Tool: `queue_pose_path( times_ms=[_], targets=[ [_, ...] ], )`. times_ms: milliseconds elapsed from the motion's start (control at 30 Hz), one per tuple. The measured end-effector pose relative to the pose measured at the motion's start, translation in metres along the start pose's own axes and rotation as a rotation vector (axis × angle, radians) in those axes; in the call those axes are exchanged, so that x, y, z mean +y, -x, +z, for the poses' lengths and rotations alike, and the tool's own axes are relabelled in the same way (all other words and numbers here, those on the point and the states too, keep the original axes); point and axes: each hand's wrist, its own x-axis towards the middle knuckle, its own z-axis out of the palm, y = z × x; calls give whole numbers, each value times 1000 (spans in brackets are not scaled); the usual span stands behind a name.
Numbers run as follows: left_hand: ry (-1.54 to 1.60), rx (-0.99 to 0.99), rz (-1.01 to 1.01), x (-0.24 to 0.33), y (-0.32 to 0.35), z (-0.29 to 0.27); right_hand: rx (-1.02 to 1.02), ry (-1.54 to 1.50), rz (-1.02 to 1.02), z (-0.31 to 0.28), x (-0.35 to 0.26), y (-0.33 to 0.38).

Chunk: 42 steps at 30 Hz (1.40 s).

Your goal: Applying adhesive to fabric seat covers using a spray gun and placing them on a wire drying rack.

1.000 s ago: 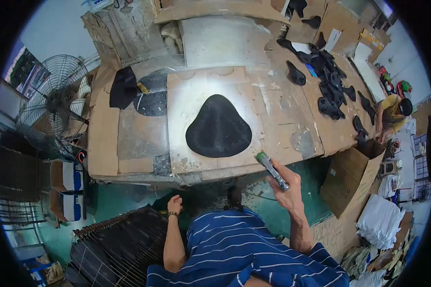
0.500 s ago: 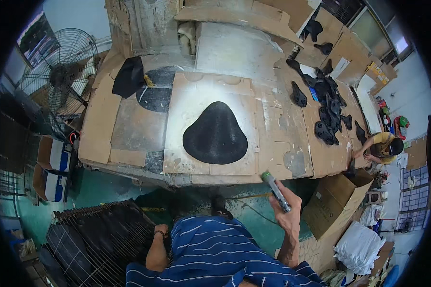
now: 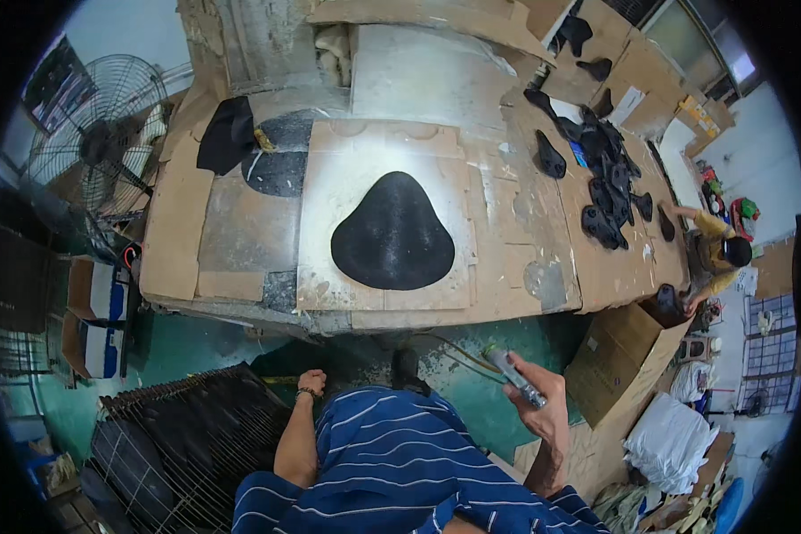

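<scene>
My right hand (image 3: 543, 396) grips a silver spray gun (image 3: 518, 381) with a green tip, held off the table's front edge. Beside my striped shirt hangs my left hand (image 3: 312, 383), fingers curled in and nothing visible in them. On a pale, spray-dusted cardboard sheet (image 3: 329, 169) lies a black, rounded-triangular saddle cover piece (image 3: 392, 236), narrow end away from me. Its middle has a lighter, speckled sheen. Neither hand touches it.
Black bicycle saddle parts (image 3: 610, 178) pile on the table's right. A black sheet piece (image 3: 226, 135) lies far left, near a fan (image 3: 98, 142). A wire rack (image 3: 196, 436) stands by my left arm. Another person (image 3: 716, 254) works beside a cardboard box (image 3: 623, 360).
My right hand and the spray gun have drawn back from the table edge. My left hand has swung slightly forward. The other person's arms have spread apart, one reaching onto the table.
</scene>
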Motion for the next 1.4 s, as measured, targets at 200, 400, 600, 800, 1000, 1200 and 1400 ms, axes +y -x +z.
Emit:
queue_pose_path(
  times_ms=[200, 400, 600, 800, 1000, 1200, 1400],
  targets=[
    [-104, -59, -16, -27, -11, -14, 196, -104, 102, 0, 7, 0],
    [-209, 240, 509, 37, 5, -3, 85, -72, 220, 13, 32, 27],
    [-201, 434, 907, 186, 10, 40, 59, -282, 174, 43, 22, 16],
    [-471, 569, 619, 290, 24, 85, 198, -298, 272, 24, 39, 26],
    [-677, 586, 569, 309, 28, 89, 260, -206, 306, 3, 62, 52],
    [-613, 731, 602, 310, 31, 103, 238, -281, 341, -4, 90, 44],
    [-786, 726, 579, 309, 26, 92, 133, -296, 295, -8, 120, 31]
  ],
)
